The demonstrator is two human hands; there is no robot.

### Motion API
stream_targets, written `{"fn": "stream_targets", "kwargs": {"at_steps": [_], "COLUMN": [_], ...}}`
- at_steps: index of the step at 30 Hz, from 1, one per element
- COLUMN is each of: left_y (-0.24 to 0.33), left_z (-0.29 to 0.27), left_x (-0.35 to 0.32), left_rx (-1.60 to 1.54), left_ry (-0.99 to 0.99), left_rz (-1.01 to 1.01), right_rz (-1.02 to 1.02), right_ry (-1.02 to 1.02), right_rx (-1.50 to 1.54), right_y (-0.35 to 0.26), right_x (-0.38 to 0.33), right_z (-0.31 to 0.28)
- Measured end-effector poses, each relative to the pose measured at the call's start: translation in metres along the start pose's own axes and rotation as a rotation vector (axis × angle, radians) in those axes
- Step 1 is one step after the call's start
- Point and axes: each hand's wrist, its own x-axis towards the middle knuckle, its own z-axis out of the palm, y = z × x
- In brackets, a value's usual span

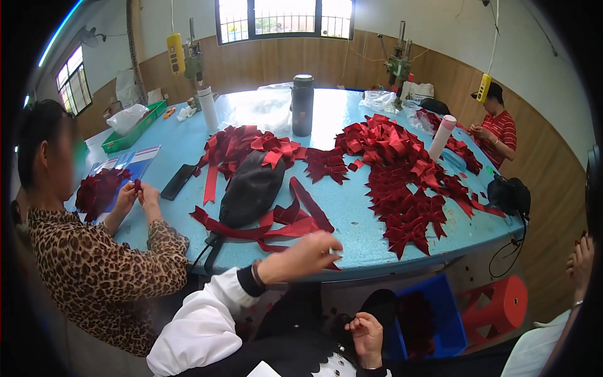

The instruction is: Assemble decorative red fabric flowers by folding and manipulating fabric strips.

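My left hand [301, 258], in a white sleeve with a black cuff, reaches over the near table edge. Its fingers are loosely bent, thumb and forefinger apart, and I make out nothing between them. Beside it, loose red ribbon [286, 231] lies across the blue table [352, 217]. My right hand [365, 339] is low before my body, its fingers curled in; whatever they hold is too small to name. Piles of dark red ribbon bows [402, 213] cover the table's middle right. Another red ribbon heap [242, 147] lies behind a black rounded soft item [252, 188].
A person in leopard print [107, 270] handles bows at left, near a phone [178, 181]. Bottles, including a dark flask [302, 107], stand on the table. A blue bin [449, 314] and red stool [505, 305] sit below right. Another person in red stripes [500, 135] sits far right.
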Motion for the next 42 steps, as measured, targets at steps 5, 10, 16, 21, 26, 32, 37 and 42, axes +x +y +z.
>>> {"fn": "stream_targets", "kwargs": {"at_steps": [5,10,16,21,26,32,37,42], "left_y": [-0.059,-0.087,-0.177,-0.243,-0.246,-0.227,-0.206,-0.169], "left_z": [0.002,0.015,0.034,0.049,0.03,-0.011,-0.046,-0.07], "left_x": [0.043,0.07,0.103,0.099,0.106,0.134,0.15,0.162], "left_rx": [0.386,0.668,0.772,0.494,0.1,-0.091,-0.067,0.036], "left_ry": [0.081,-0.216,-0.248,-0.17,0.01,0.286,0.323,0.447], "left_rz": [0.06,-0.082,-0.009,0.043,-0.141,-0.168,-0.099,-0.009], "right_rz": [0.155,0.264,0.162,0.235,0.235,0.217,0.136,-0.078], "right_ry": [0.181,0.223,0.149,0.208,0.195,0.218,0.136,0.007], "right_rx": [-0.42,-0.475,-0.416,-0.391,-0.445,-0.498,-0.585,-0.743], "right_y": [0.012,0.005,0.024,0.049,0.061,0.063,0.059,0.023], "right_x": [0.003,0.004,0.068,0.098,0.108,0.107,0.107,0.11], "right_z": [-0.038,-0.065,-0.098,-0.119,-0.124,-0.115,-0.098,-0.052]}}
